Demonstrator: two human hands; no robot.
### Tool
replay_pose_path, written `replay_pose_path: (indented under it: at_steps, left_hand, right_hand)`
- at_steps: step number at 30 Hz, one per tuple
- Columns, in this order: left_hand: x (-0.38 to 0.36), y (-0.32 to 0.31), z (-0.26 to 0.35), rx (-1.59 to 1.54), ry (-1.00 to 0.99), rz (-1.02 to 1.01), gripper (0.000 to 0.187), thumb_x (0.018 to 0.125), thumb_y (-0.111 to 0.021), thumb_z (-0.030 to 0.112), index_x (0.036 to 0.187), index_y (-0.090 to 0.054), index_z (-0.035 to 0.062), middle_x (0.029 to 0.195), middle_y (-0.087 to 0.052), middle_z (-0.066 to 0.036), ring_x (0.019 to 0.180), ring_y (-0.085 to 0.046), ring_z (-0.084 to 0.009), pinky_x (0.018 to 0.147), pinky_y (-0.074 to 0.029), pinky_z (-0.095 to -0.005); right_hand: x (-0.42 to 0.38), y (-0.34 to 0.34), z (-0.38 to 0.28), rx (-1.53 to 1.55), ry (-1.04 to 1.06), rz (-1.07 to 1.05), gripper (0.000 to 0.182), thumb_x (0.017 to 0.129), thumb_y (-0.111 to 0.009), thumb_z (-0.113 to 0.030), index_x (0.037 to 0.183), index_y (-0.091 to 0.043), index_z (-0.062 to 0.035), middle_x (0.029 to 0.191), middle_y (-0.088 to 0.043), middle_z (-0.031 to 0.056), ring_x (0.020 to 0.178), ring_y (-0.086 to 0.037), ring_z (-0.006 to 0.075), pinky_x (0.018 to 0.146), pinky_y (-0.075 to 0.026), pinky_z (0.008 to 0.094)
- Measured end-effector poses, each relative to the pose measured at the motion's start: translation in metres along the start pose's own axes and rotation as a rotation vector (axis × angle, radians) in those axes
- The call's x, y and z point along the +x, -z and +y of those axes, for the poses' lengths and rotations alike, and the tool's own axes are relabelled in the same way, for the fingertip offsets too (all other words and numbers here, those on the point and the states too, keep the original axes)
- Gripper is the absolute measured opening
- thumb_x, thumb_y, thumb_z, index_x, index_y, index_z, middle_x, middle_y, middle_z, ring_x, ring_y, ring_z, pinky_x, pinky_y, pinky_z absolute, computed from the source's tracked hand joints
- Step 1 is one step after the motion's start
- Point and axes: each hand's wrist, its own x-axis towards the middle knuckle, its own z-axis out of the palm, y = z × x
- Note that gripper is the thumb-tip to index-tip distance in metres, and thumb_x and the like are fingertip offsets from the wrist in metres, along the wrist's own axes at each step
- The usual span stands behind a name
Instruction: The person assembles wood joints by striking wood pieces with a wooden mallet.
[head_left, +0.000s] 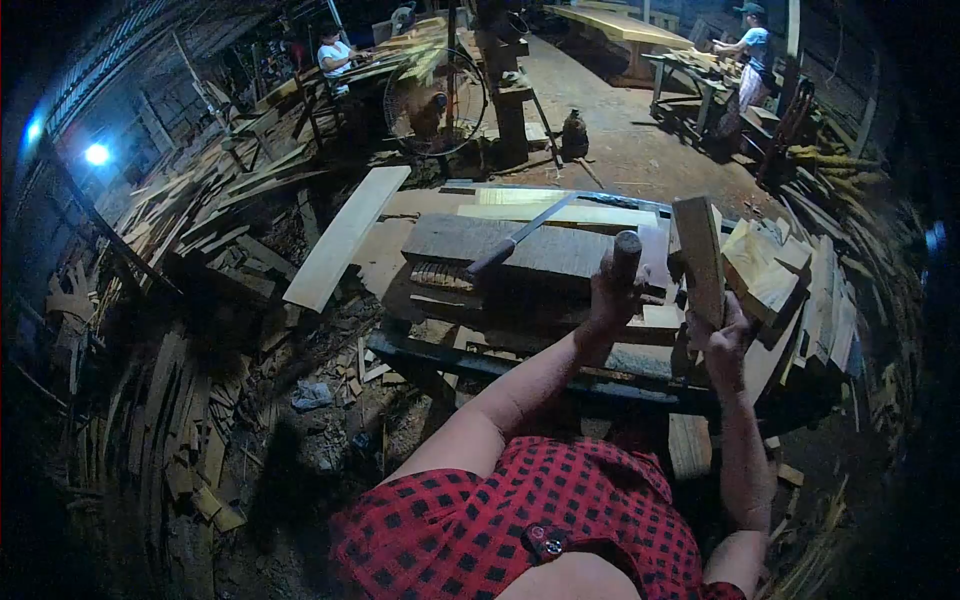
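My left hand [610, 300] is closed around a dark round wooden handle [626, 256], its blunt end pointing up. What lies below the grip is hidden, so the tool's kind does not show. In my right hand [724, 338] is a thick rectangular wooden block [698, 245], held upright by its lower part, right of the handle. Beneath my left hand, pale boards and offcuts cover the workbench [480, 362]. A heavy dark timber [450, 238] lies across the bench to the left. Resting on it is a long narrow-bladed tool [495, 257] with a dark handle.
A pale plank [350, 235] slants off the bench's left side. Wood blocks [765, 265] are piled at the right. Scrap strips litter the floor at left. Beyond stand a large fan [435, 100], a dark jug [574, 135] and two people at other benches.
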Motion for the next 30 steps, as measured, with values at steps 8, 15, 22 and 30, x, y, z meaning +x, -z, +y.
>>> replay_pose_path:
  at_steps: [8, 15, 22, 30]
  left_hand:
    - [-0.008, -0.009, -0.036, 0.022, -0.001, 0.042, 0.034, 0.075, -0.064, 0.007, 0.104, -0.047, 0.0017, 0.081, -0.055, -0.011, 0.077, -0.056, -0.0164, 0.065, -0.046, -0.0315]
    - [0.005, -0.006, -0.028, -0.019, 0.012, -0.003, 0.023, 0.077, -0.061, 0.010, 0.092, -0.045, 0.0048, 0.073, -0.048, -0.008, 0.066, -0.049, -0.0210, 0.057, -0.040, -0.0358]
    - [0.012, -0.006, -0.004, -0.392, 0.279, -0.039, 0.018, 0.079, -0.062, 0.012, 0.087, -0.048, 0.0048, 0.069, -0.050, -0.006, 0.066, -0.047, -0.0140, 0.056, -0.040, -0.0327]
    - [0.009, -0.017, -0.006, -0.253, 0.305, -0.167, 0.020, 0.080, -0.061, 0.009, 0.095, -0.048, 0.0028, 0.076, -0.052, -0.005, 0.072, -0.046, -0.0103, 0.063, -0.043, -0.0295]
  right_hand:
    - [0.003, -0.016, 0.170, 0.094, -0.176, 0.084, 0.020, 0.076, -0.065, -0.017, 0.086, -0.053, -0.0042, 0.066, -0.056, 0.0040, 0.049, -0.054, 0.0124, 0.044, -0.043, 0.0264]
    - [0.007, -0.011, 0.171, 0.295, -0.454, -0.014, 0.027, 0.077, -0.064, -0.023, 0.090, -0.050, -0.0031, 0.066, -0.058, 0.0080, 0.048, -0.057, 0.0167, 0.035, -0.041, 0.0263]
    - [0.006, -0.010, 0.182, 0.332, -0.440, -0.004, 0.031, 0.077, -0.065, -0.025, 0.091, -0.047, -0.0039, 0.063, -0.056, 0.0078, 0.041, -0.054, 0.0167, 0.032, -0.040, 0.0254]
    - [0.000, -0.013, 0.178, 0.367, -0.286, 0.056, 0.025, 0.078, -0.063, -0.019, 0.093, -0.049, -0.0040, 0.065, -0.056, 0.0062, 0.047, -0.056, 0.0142, 0.038, -0.044, 0.0249]
